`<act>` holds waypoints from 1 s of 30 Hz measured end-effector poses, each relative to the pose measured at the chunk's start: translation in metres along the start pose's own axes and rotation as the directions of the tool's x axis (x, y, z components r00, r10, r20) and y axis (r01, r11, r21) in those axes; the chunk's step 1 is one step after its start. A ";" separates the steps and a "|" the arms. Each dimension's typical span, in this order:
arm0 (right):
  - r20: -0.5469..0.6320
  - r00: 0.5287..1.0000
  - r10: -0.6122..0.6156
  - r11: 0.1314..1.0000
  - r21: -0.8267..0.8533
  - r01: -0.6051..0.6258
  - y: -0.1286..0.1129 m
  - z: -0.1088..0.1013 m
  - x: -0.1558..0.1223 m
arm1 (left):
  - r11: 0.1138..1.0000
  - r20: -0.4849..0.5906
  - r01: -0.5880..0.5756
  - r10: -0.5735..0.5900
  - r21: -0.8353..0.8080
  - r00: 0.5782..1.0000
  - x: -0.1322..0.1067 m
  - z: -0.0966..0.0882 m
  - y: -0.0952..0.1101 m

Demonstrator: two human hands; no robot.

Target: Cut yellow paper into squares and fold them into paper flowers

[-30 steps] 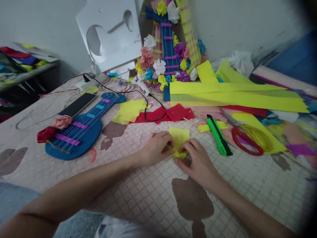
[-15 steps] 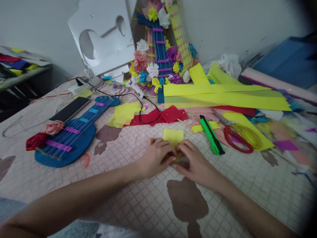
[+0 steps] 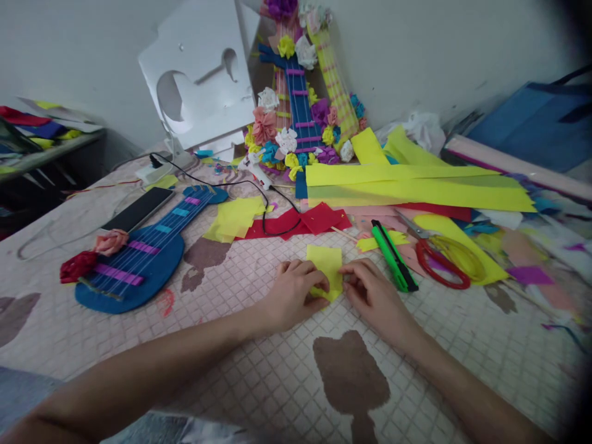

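A small yellow paper square [image 3: 325, 262] lies on the pink quilted surface [image 3: 259, 370] in front of me. My left hand [image 3: 296, 296] has its fingers curled on the paper's lower left edge. My right hand [image 3: 374, 296] pinches the paper's lower right edge, where a fold or roll forms. A thin wooden stick may lie under the fold, but I cannot make it out clearly.
A green utility knife [image 3: 393, 262] and red scissors [image 3: 439, 262] lie right of my hands. Long yellow strips [image 3: 416, 185] and red scraps [image 3: 300, 221] lie behind. A blue felt guitar [image 3: 139, 259] and a phone [image 3: 139, 208] are at left. Flower-decorated guitars [image 3: 300, 105] lean against the wall.
My hands have parted slightly and the yellow paper shows more between them. The view shifted a little.
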State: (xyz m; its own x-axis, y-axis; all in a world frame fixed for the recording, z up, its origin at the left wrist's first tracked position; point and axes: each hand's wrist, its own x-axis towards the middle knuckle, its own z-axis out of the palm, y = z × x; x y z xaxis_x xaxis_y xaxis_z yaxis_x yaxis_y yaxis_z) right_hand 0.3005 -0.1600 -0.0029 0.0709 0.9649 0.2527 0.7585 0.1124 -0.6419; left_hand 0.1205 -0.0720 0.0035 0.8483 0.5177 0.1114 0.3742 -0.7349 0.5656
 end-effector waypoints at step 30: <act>-0.017 0.998 -0.055 0.993 -0.102 0.053 -0.006 0.015 -0.004 | 0.987 -0.150 -0.054 0.030 -0.154 0.988 0.000 -0.010 -0.021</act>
State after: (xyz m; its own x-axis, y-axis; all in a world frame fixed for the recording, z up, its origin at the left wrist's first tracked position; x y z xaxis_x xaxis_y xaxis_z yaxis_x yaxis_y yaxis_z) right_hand 0.2863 -0.1606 -0.0105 0.0398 0.9531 0.3001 0.8231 0.1390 -0.5507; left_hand 0.1088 -0.0527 -0.0003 0.7934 0.5551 0.2498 0.2659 -0.6852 0.6781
